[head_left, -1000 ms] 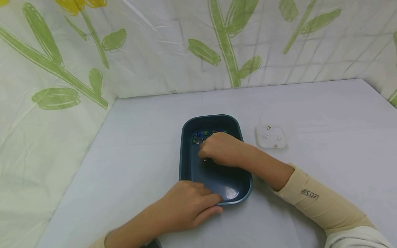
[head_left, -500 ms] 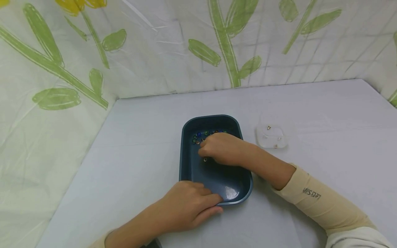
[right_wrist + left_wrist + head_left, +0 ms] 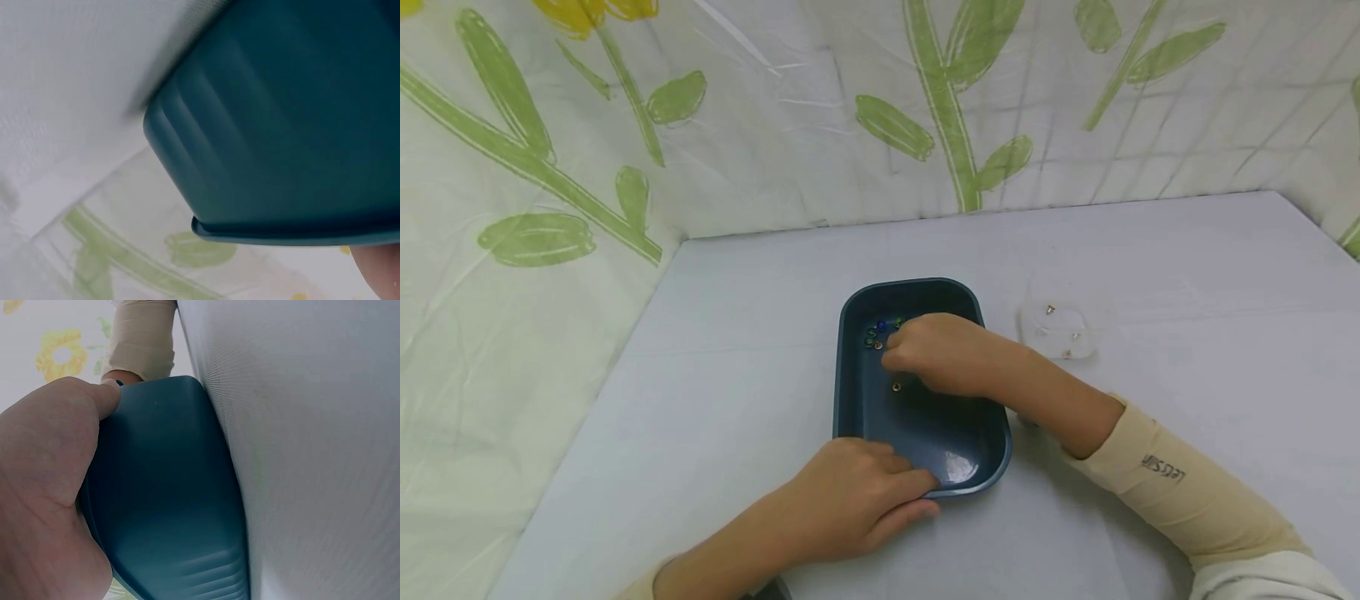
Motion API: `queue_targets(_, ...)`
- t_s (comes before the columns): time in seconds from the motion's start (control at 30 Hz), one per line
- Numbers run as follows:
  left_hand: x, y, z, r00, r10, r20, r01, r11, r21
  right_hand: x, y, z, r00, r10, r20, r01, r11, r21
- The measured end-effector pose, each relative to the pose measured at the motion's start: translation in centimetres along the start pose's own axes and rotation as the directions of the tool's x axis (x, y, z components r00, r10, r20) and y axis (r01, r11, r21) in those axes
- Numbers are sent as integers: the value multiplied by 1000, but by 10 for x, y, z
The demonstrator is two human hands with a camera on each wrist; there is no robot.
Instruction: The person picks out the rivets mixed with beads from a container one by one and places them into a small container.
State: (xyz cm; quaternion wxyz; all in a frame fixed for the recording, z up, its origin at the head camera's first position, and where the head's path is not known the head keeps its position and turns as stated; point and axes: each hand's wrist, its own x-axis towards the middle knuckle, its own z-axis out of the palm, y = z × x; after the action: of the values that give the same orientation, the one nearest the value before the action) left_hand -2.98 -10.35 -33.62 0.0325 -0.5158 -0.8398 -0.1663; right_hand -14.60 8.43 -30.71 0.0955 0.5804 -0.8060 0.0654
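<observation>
A deep dark-blue plastic tray point(image 3: 943, 446) stands on the table. My left hand point(image 3: 857, 496) grips its near rim, fingers over the inside and thumb along the outside; in the left wrist view the thumb lies on the tray's edge. Inside the tray, my right hand point(image 3: 943, 354) reaches down with curled fingers near the beads. Its fingertips are hidden, so I cannot tell what they hold. Small green and blue glass beads point(image 3: 870, 342) sit at the far left, with a little gold-coloured metal piece point(image 3: 878, 345) beside them. Another such ring-like piece point(image 3: 896, 387) lies below the right hand.
To the right of the tray stands a small clear box point(image 3: 1033, 343) with a gold screw point(image 3: 1050, 309) and a few other small pieces in it. Behind the white table point(image 3: 745, 333) hangs a flower-patterned sheet point(image 3: 760, 150).
The right hand has shifted slightly up and right within the tray, now covering the small screw and some beads seen beside it before. The left hand and the tray stay put.
</observation>
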Motion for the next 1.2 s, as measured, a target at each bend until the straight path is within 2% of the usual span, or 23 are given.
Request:
queue_targets(0.53, 0, 0, 0, 1000, -13, 16, 14, 1000, -21, -4, 0, -13, 999, 47, 15, -47, 999, 6)
queue_targets(0.97, 0, 0, -1, 1000, -12, 6, 12, 1000, -20, -9, 2, -23, 998, 53, -17, -53, 998, 15)
queue_targets(1.2, 0, 0, 0, 1000, -13, 5, 13, 1000, -25, -11, 3, -28, 997, 71, -9, -71, 997, 6)
